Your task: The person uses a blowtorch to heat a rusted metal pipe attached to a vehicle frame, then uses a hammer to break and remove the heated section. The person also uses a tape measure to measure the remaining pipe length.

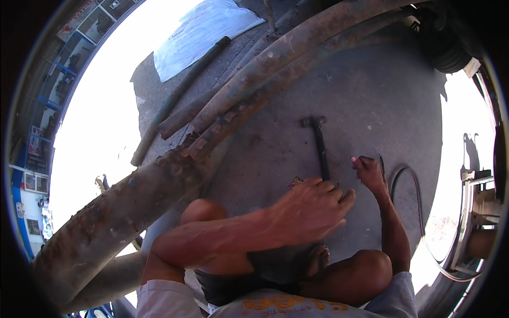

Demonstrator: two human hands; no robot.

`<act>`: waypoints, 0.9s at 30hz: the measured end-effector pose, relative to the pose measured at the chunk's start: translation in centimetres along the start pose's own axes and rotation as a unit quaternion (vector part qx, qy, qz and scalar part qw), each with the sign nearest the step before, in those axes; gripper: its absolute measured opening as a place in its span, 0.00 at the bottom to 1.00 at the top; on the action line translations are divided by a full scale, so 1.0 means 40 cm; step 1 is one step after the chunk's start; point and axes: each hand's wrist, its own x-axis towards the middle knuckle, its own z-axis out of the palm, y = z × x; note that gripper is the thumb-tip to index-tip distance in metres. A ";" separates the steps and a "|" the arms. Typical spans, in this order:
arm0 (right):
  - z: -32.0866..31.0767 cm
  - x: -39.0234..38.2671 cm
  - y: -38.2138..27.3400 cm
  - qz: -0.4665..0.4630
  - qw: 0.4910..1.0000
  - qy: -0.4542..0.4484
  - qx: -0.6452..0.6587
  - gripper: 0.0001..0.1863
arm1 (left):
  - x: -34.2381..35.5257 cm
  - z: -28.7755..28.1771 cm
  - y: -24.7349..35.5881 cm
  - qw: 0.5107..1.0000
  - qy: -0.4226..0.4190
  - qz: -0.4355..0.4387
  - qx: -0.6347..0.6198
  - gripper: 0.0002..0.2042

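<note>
My left hand (314,210) reaches across from the left, its back up and its fingers loosely bent, with thumb and forefinger apart. Nothing shows in it, though its palm side is hidden. Just beyond it a hammer (320,146) with a dark handle lies on the ground, the handle's near end covered by the hand. To the right, my right hand (369,170) is closed in a fist. A thin dark stick-like piece (382,165) shows beside it; what the fingers hold I cannot make out. A small patterned item (295,183) pokes out behind my left hand.
Long rusty pipes (249,74) run from the lower left to the upper right, next to a thinner dark pipe (177,103). A white sack (199,34) lies at the back. At the right a hose (419,199) loops over the concrete floor (392,100) near a metal frame (466,222).
</note>
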 end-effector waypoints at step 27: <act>-0.125 0.122 -0.010 0.173 0.978 -0.083 0.080 0.31 | 0.113 0.045 0.090 0.894 0.393 0.182 -0.114 0.24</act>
